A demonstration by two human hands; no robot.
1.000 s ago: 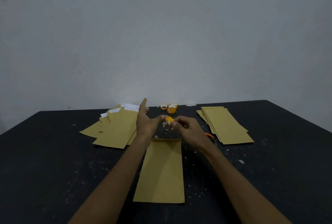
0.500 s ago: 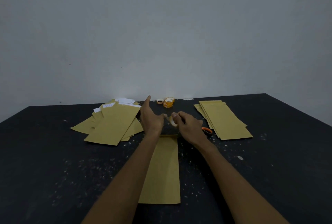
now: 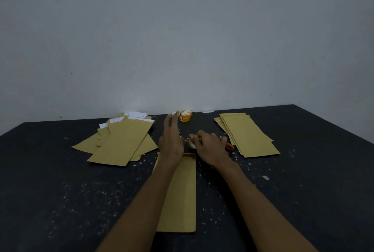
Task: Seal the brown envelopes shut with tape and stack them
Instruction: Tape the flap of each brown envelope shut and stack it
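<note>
One brown envelope [image 3: 181, 195] lies lengthwise on the black table [image 3: 60, 191] in front of me. Just past its far end, my right hand [image 3: 208, 146] grips a small tape roll [image 3: 192, 143]. My left hand [image 3: 171, 140] is beside the roll with fingers stretched forward; whether its thumb touches the tape is hidden. A loose pile of brown envelopes [image 3: 121, 140] with white paper showing lies to the left. A neater stack of brown envelopes [image 3: 249, 134] lies to the right.
Spare orange tape rolls [image 3: 185, 116] stand near the table's back edge by the grey wall. An orange-handled tool [image 3: 229, 147] lies between my right hand and the right stack. White specks are scattered over the table.
Both hands have dropped from above the envelope's far end to table level. My left fingers have straightened forward. The camera view has shifted slightly.
</note>
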